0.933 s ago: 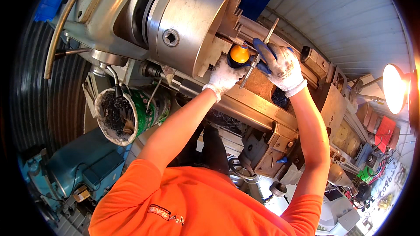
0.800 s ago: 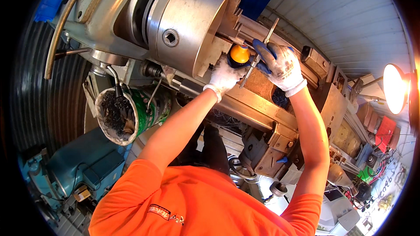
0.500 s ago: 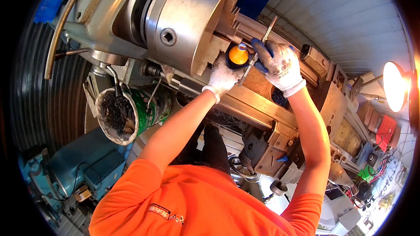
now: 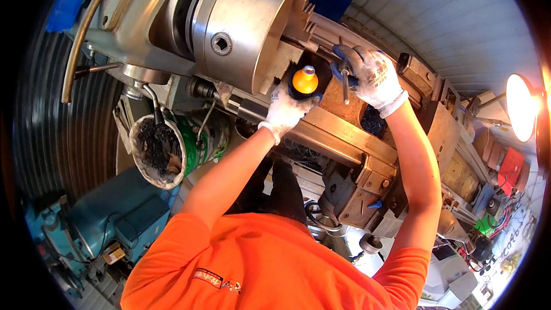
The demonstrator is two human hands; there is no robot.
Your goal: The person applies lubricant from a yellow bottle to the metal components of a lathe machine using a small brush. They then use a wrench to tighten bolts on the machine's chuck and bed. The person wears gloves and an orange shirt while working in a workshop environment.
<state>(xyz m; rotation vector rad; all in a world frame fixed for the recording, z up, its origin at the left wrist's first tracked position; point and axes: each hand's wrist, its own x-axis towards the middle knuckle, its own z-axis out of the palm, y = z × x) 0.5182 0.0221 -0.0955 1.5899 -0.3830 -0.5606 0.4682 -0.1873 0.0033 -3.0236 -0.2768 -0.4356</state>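
Observation:
My left hand (image 4: 286,106), in a white glove with dark fingertips, is closed round a small yellow-and-black container (image 4: 305,82), whose shiny tip points up toward me. Just right of it, my right hand (image 4: 367,74), also gloved, grips a slim metal bar (image 4: 345,87) that shows foreshortened between its fingers. Both hands are over the lathe's bed, close to the big steel chuck (image 4: 244,23) and above a rusty brown flat part (image 4: 338,112). The underside of the container is hidden by my fingers.
A bucket of dark shavings (image 4: 156,149) hangs below the headstock at left, above a teal machine (image 4: 106,212). A lit lamp (image 4: 519,108) stands at right. The carriage (image 4: 361,195) is by my right forearm, with cluttered tools and cables (image 4: 488,224) beyond.
My right hand has moved slightly up and right, turning the bar so it looks shorter. The container in my left hand has dropped slightly and shifted left, its tip now turned more toward me.

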